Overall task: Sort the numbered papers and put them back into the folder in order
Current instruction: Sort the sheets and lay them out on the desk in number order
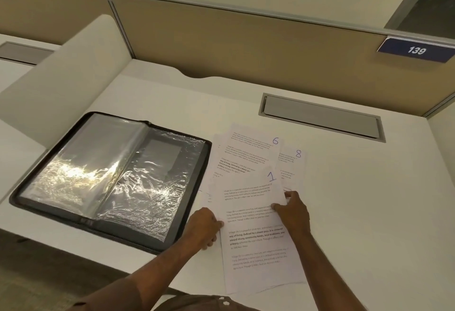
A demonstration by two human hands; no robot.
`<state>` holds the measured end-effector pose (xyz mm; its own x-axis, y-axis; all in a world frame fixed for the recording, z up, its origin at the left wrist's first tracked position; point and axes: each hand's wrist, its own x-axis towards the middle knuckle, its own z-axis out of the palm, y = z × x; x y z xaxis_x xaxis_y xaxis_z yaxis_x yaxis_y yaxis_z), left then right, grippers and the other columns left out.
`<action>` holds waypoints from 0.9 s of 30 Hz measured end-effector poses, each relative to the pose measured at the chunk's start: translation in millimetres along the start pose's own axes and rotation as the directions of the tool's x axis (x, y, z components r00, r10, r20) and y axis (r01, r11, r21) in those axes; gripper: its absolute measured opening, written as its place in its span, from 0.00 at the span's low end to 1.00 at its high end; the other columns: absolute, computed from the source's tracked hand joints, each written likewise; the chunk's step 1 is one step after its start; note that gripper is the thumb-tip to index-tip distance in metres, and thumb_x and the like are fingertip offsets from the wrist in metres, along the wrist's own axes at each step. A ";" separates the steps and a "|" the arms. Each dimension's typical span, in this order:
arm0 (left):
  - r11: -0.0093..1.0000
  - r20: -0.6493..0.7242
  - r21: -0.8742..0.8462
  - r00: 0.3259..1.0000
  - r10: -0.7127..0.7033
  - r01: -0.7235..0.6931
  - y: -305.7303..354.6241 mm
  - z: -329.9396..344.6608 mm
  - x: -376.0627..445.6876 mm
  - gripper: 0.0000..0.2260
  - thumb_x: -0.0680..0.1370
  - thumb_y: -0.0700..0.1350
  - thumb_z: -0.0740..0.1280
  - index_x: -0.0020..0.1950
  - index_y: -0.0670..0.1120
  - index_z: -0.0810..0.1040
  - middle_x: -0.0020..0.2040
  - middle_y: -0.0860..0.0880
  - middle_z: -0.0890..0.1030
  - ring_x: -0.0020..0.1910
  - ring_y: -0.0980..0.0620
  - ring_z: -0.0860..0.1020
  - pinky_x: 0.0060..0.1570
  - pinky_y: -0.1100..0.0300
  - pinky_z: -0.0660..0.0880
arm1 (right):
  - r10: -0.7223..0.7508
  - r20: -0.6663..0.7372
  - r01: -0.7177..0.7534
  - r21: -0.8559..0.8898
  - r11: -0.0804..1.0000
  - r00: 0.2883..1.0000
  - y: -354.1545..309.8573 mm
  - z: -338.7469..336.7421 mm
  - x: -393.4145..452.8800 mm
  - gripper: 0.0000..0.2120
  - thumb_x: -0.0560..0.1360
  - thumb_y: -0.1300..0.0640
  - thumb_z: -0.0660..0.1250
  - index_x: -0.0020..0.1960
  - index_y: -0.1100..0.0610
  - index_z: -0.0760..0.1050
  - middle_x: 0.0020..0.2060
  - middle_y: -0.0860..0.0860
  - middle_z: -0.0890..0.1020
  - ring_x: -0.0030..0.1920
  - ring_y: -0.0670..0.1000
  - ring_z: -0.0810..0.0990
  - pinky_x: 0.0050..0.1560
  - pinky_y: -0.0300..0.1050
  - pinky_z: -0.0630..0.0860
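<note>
Three numbers readable: sheets marked 1 (256, 224), 6 (251, 148) and 8 (294, 163) show in a loose, overlapping spread of papers on the desk (369, 212), just right of the folder.
Folder: the black zip folder (110, 177) lies open and flat at the left, its clear sleeves looking bare of paper.
Left hand: the left hand (203, 227) pinches the left edge of sheet 1, fingers curled under it.
Right hand: the right hand (293, 212) grips the same sheet at its right edge, thumb on top.
Step in hand: by my reading, sorting is at its start; sheet 1 is being drawn toward the person as first of the order.
Next move: likely set sheet 1 apart, then find sheet 2, whose number is hidden under the spread.
Care: thin sheets cling, so lift only one.
</note>
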<state>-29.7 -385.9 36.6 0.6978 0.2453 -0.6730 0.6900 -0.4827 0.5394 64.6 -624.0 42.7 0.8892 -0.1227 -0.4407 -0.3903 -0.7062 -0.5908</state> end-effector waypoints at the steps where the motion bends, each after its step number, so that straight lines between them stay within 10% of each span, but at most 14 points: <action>1: 1.000 -0.001 -0.006 1.000 0.001 -0.001 -0.1 -0.4 -0.1 0.14 0.80 0.49 0.70 0.39 0.41 0.78 0.34 0.42 0.85 0.26 0.49 0.80 0.32 0.49 0.82 | 0.021 0.028 -0.022 0.028 0.999 0.999 -0.5 -2.2 0.9 0.21 0.75 0.54 0.74 0.64 0.56 0.72 0.51 0.49 0.79 0.48 0.52 0.79 0.47 0.44 0.73; 7: 0.990 -0.113 -0.087 0.988 0.105 -0.115 -8.0 0.7 -0.7 0.11 0.77 0.52 0.73 0.43 0.45 0.78 0.36 0.47 0.84 0.29 0.52 0.80 0.33 0.52 0.83 | -0.205 0.047 0.181 0.305 0.935 0.978 3.0 -10.6 -7.1 0.05 0.76 0.58 0.74 0.52 0.56 0.81 0.45 0.48 0.86 0.44 0.53 0.85 0.42 0.43 0.79; 11: 0.863 -0.467 -0.182 0.814 0.345 -0.471 -16.5 -3.4 -2.6 0.23 0.74 0.52 0.76 0.66 0.57 0.70 0.57 0.59 0.76 0.50 0.57 0.78 0.45 0.64 0.77 | -0.284 0.038 0.199 0.627 0.753 0.958 -7.0 -24.0 -21.2 0.08 0.77 0.63 0.71 0.57 0.59 0.81 0.46 0.52 0.87 0.44 0.55 0.87 0.41 0.46 0.83; 13: 0.790 -0.448 -0.312 0.815 0.368 -0.528 -9.7 -11.3 -4.8 0.32 0.74 0.49 0.76 0.74 0.54 0.65 0.66 0.61 0.73 0.60 0.62 0.76 0.55 0.68 0.74 | -0.249 0.057 0.129 0.733 0.668 0.967 -5.9 -22.9 -18.7 0.12 0.77 0.64 0.71 0.60 0.61 0.80 0.50 0.56 0.87 0.47 0.59 0.86 0.47 0.54 0.84; 16: 0.725 -0.229 -0.528 0.896 0.380 -0.443 3.5 -24.0 -8.5 0.20 0.78 0.44 0.72 0.69 0.50 0.73 0.63 0.50 0.82 0.56 0.55 0.83 0.48 0.65 0.80 | -0.242 0.177 0.007 0.793 0.610 0.954 -10.2 -18.4 -15.0 0.15 0.77 0.61 0.70 0.63 0.62 0.79 0.54 0.60 0.86 0.52 0.63 0.85 0.54 0.59 0.82; 20: 0.739 -0.208 -0.553 0.922 0.325 -0.385 -0.9 -34.0 -2.1 0.15 0.75 0.57 0.72 0.57 0.51 0.80 0.49 0.48 0.87 0.44 0.49 0.87 0.39 0.59 0.83 | -0.201 0.191 0.027 0.655 0.755 0.961 -22.0 -16.9 -0.8 0.11 0.81 0.52 0.67 0.56 0.57 0.83 0.50 0.56 0.87 0.48 0.57 0.86 0.49 0.55 0.84; 24: 0.719 -0.254 -0.571 0.918 0.305 -0.397 -11.7 -39.5 11.1 0.11 0.80 0.45 0.70 0.61 0.45 0.79 0.49 0.47 0.87 0.45 0.43 0.86 0.42 0.52 0.84 | -0.067 -0.198 0.097 0.148 0.984 0.978 -16.4 -19.2 28.0 0.09 0.80 0.51 0.67 0.52 0.54 0.82 0.50 0.53 0.86 0.50 0.56 0.84 0.49 0.47 0.77; 27: 0.695 -0.246 -0.623 0.933 0.261 -0.359 -13.8 -44.3 13.4 0.11 0.80 0.42 0.70 0.60 0.40 0.80 0.49 0.44 0.87 0.46 0.41 0.86 0.43 0.50 0.84 | -0.063 -0.180 0.035 -0.155 0.987 0.982 -20.5 -14.3 37.9 0.16 0.78 0.49 0.69 0.63 0.55 0.78 0.58 0.54 0.83 0.58 0.57 0.81 0.54 0.47 0.74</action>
<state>-21.3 -338.7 42.6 0.8788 0.3100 -0.3628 0.3494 0.1000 0.9316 109.8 -624.1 47.7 0.9406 -0.2015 -0.2734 -0.3171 -0.8095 -0.4942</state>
